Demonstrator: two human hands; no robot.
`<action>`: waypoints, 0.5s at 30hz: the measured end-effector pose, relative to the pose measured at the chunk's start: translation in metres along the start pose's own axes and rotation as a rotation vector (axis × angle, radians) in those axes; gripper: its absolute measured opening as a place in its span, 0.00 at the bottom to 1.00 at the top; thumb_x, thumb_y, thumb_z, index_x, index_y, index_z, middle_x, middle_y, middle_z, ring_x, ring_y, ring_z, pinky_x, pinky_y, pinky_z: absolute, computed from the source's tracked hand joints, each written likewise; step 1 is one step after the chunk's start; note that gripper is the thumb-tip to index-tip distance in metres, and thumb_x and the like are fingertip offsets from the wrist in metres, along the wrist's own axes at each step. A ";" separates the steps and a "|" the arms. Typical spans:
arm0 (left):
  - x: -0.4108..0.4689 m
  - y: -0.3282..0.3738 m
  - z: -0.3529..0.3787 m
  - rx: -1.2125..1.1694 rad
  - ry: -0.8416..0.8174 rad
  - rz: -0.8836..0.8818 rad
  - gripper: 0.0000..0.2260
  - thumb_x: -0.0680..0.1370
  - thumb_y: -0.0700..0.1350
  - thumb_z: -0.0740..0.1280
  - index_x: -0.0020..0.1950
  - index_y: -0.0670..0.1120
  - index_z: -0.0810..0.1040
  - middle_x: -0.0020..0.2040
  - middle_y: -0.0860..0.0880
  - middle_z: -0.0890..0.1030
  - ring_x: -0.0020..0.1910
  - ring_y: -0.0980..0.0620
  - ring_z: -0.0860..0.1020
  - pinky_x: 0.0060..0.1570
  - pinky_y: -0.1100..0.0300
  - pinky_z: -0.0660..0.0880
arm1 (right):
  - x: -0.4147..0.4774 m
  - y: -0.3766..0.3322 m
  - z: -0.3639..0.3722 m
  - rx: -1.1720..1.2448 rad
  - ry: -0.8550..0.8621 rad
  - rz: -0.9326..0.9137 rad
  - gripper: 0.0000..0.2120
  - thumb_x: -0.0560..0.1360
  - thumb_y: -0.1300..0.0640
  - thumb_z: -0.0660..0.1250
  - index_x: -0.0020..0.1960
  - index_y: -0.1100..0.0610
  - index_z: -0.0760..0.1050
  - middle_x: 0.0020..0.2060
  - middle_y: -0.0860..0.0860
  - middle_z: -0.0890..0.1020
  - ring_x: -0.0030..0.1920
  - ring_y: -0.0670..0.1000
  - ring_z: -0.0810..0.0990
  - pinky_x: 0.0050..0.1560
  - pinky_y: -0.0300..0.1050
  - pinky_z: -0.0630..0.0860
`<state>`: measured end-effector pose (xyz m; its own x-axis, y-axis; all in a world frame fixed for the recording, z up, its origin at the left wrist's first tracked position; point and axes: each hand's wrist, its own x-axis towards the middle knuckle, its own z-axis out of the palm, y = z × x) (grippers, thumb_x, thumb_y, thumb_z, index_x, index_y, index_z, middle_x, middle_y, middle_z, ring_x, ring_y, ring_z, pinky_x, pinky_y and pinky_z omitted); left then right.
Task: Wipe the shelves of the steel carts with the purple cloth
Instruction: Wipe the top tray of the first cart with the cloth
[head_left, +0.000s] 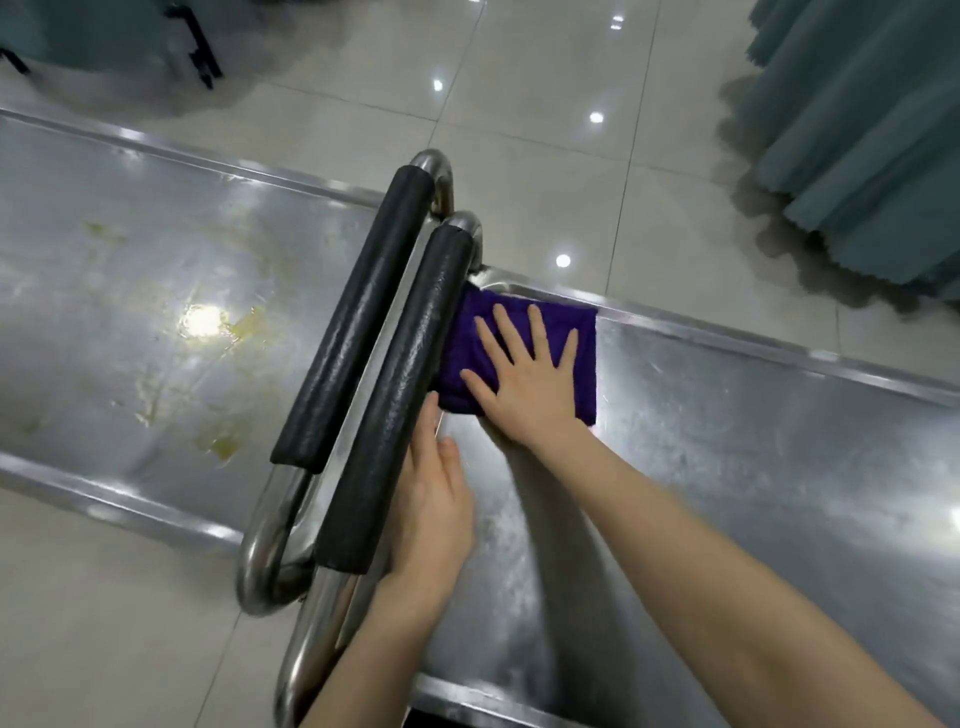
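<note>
Two steel carts stand end to end, their black padded handles side by side. The purple cloth (587, 358) lies folded in the far left corner of the right cart's top shelf (727, 467). My right hand (524, 374) presses flat on the cloth with fingers spread. My left hand (436, 499) rests against the right cart's black handle (400, 395), fingers straight, thumb lying on the shelf side. The left cart's shelf (130, 312) carries yellowish smears and stains.
The left cart's black handle (353, 322) sits close beside the right one. Glossy tiled floor (545, 130) lies beyond the carts. A teal curtain (857, 140) hangs at the upper right, and a dark metal frame (200, 47) stands at the upper left.
</note>
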<state>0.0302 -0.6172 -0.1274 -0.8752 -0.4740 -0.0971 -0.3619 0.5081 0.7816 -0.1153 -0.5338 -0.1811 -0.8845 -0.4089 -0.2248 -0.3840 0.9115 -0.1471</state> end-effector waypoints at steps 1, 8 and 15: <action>-0.002 0.001 -0.001 0.003 -0.009 -0.003 0.22 0.82 0.48 0.51 0.77 0.52 0.57 0.77 0.48 0.60 0.75 0.53 0.59 0.74 0.53 0.58 | -0.019 0.001 0.005 -0.005 0.017 -0.054 0.32 0.78 0.33 0.43 0.78 0.43 0.43 0.79 0.45 0.45 0.77 0.56 0.37 0.70 0.72 0.37; -0.014 -0.007 -0.004 0.205 -0.040 -0.021 0.25 0.79 0.58 0.45 0.76 0.54 0.58 0.74 0.46 0.65 0.69 0.47 0.68 0.65 0.52 0.66 | -0.140 -0.008 0.050 0.009 0.054 -0.310 0.32 0.77 0.31 0.48 0.78 0.41 0.50 0.78 0.43 0.53 0.78 0.56 0.46 0.69 0.74 0.48; -0.012 -0.017 0.001 0.199 -0.084 0.006 0.25 0.80 0.56 0.49 0.76 0.50 0.60 0.77 0.51 0.59 0.75 0.54 0.57 0.69 0.62 0.53 | -0.010 0.027 0.000 0.044 0.014 0.085 0.34 0.75 0.29 0.44 0.78 0.40 0.44 0.78 0.43 0.45 0.78 0.53 0.39 0.71 0.69 0.35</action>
<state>0.0465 -0.6197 -0.1399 -0.8982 -0.4130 -0.1502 -0.4054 0.6468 0.6460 -0.1166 -0.5050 -0.1827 -0.9172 -0.3290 -0.2249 -0.2955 0.9401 -0.1702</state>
